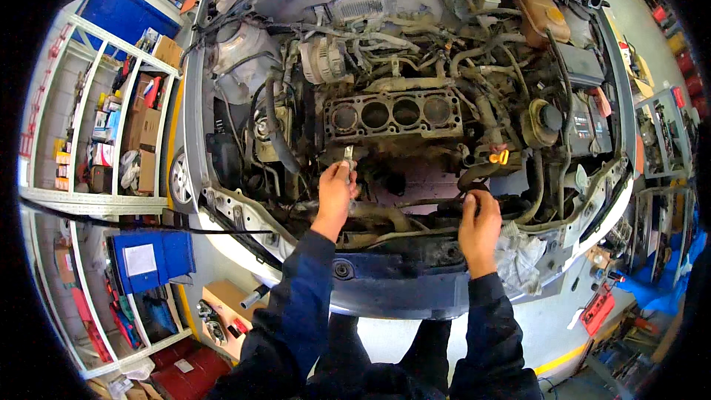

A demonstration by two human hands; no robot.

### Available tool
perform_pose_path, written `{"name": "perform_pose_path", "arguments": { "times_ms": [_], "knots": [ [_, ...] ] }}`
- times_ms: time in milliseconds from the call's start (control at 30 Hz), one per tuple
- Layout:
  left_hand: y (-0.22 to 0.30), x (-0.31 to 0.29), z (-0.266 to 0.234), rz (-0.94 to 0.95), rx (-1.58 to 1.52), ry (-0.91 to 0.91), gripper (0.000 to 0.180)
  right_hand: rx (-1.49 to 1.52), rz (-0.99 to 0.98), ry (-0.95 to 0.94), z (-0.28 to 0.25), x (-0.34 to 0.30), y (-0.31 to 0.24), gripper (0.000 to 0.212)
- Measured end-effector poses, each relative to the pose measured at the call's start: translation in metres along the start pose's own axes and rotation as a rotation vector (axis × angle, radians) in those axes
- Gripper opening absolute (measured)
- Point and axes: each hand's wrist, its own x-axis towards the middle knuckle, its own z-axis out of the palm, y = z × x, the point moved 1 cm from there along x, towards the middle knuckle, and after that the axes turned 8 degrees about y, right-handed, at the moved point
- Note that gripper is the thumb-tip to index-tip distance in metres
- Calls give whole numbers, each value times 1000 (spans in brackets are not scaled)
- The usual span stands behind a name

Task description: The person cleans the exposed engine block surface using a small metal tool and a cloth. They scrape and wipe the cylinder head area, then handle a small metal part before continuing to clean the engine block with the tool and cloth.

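Observation:
My left hand (335, 196) is closed around a small scraper-like tool whose short, flat metal end (349, 152) points up, just in front of the engine block (392, 133). The block's top face is bare, with a row of several round cylinder bores; the middle two look darker and deeper. Farther right, my right hand (479, 230) is at the front of the engine bay, its fingers bent together beside a dark hose (478, 174). Its fingertips are partly hidden, and what they grip, if anything, is unclear. A yellow dipstick handle (499, 157) sits just beyond this hand.
Hoses and wiring surround the block, with an alternator (323, 61) behind left. On the right are a brownish coolant tank (543, 16) and a battery (590, 127). A grey rag (521, 258) lies on the front edge. Shelving (111, 198) stands left; a cardboard box (222, 298) is below.

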Motion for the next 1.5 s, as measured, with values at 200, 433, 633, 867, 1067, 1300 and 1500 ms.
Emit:
{"name": "perform_pose_path", "arguments": {
  "times_ms": [200,433,633,867,1067,1300,1500],
  "knots": [
    [-22,104,11,-81,-34,61,20,-139,-131,147,18,-7,8,16],
    [-39,175,30,-95,-132,164,21,-166,-55,97,23,-6,6,19],
    [-27,178,56,-225,-49,256,18,-202,-72,99,21,-1,8,19],
    [-35,193,46,-258,-132,304,24,-198,-69,74,22,-2,4,20],
    [-44,220,35,-128,-167,302,28,-202,-64,21,22,-1,1,21],
    [-44,211,42,-85,18,364,25,-212,-84,48,21,-2,4,20],
    [-40,203,50,-163,-65,322,25,-226,-77,44,21,-2,5,20]
  ]
}}
